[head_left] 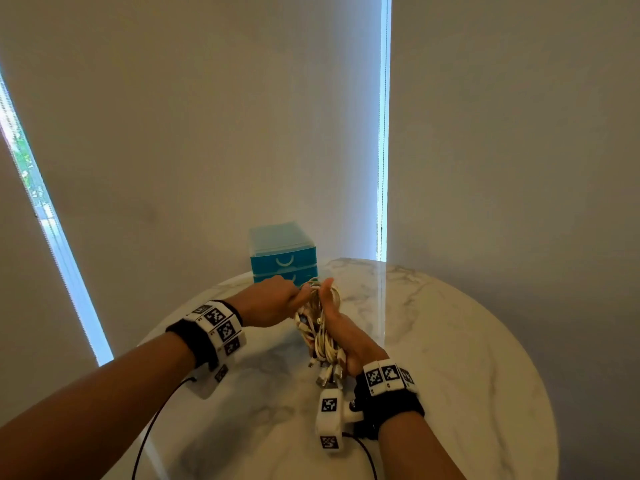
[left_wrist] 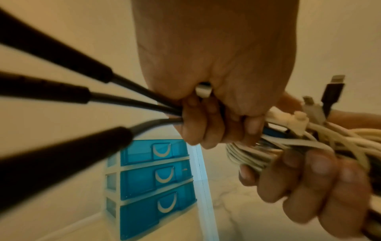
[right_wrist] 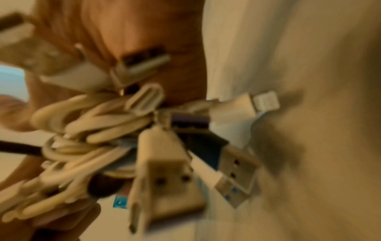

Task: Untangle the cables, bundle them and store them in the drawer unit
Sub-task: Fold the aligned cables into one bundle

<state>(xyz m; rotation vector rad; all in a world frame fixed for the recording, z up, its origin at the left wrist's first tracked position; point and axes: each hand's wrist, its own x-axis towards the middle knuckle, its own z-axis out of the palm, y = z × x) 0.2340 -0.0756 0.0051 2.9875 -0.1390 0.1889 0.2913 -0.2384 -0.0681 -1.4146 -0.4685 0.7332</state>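
Cables (head_left: pixel 320 329) | above table (head_left: pixel 467 341), before closed drawer unit (head_left: pixel 283 255) | right hand (head_left: pixel 346 332) grasps white bundle; left hand (head_left: pixel 273 301) clenches black leads | advice: draw leads out slowly, right grip firm

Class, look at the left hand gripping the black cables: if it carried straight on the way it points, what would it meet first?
Probably the blue drawer unit: the left hand points at its front, with no gap visible between them in the head view, though depth is unclear.
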